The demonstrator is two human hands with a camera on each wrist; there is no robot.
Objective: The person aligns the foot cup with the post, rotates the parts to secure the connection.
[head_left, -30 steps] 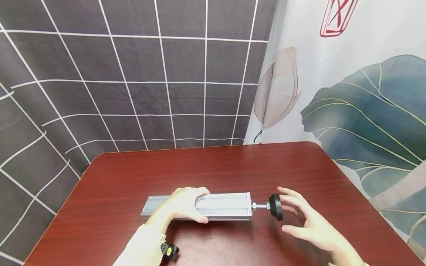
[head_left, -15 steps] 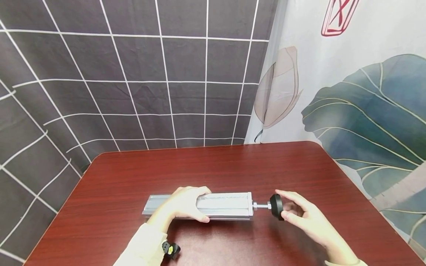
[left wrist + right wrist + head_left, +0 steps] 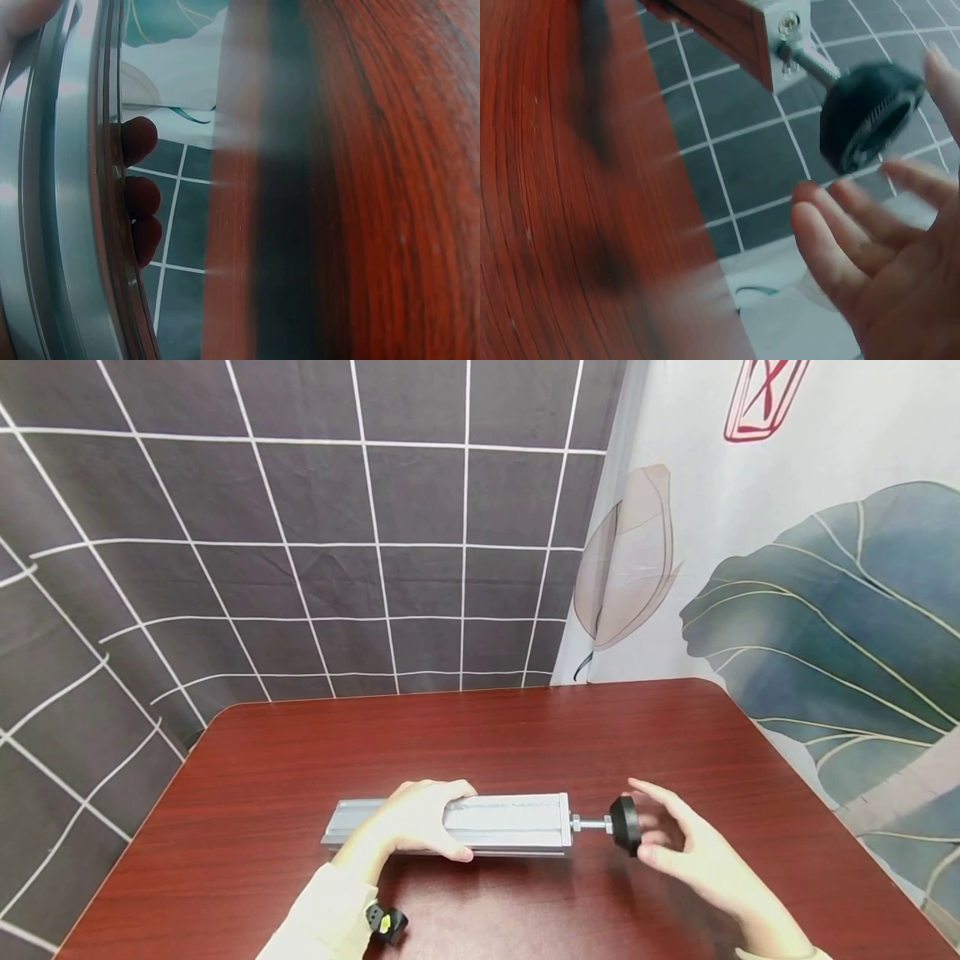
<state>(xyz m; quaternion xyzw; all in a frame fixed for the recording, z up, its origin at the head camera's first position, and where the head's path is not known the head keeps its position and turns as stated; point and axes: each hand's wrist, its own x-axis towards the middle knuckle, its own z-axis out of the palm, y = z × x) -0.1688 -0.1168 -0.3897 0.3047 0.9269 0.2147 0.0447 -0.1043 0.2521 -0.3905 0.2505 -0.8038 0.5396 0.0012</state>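
Observation:
A silver aluminium profile (image 3: 517, 818) lies lengthwise across the front of the view. My left hand (image 3: 423, 818) grips it around its middle, thumb on the near side. In the left wrist view, fingertips (image 3: 142, 196) curl past the profile's edge, with a gap between it and the tabletop. A threaded stem (image 3: 594, 823) with nuts sticks out from the profile's right end plate (image 3: 784, 45) and carries a black levelling foot (image 3: 626, 825). Around the foot's right side my right hand (image 3: 697, 852) is spread, thumb and fingers apart; the right wrist view shows them off the foot, slightly blurred.
The red-brown wooden table (image 3: 480, 735) has rounded far corners. Behind it hangs a dark grey gridded curtain (image 3: 420, 577), with a white leaf-patterned curtain (image 3: 750, 568) on the right. A small black device (image 3: 386, 924) sits at my left wrist.
My right hand moved in to the black foot and pinched its rim half a second ago, then its fingers spread off it again. The left hand and profile have stayed nearly still.

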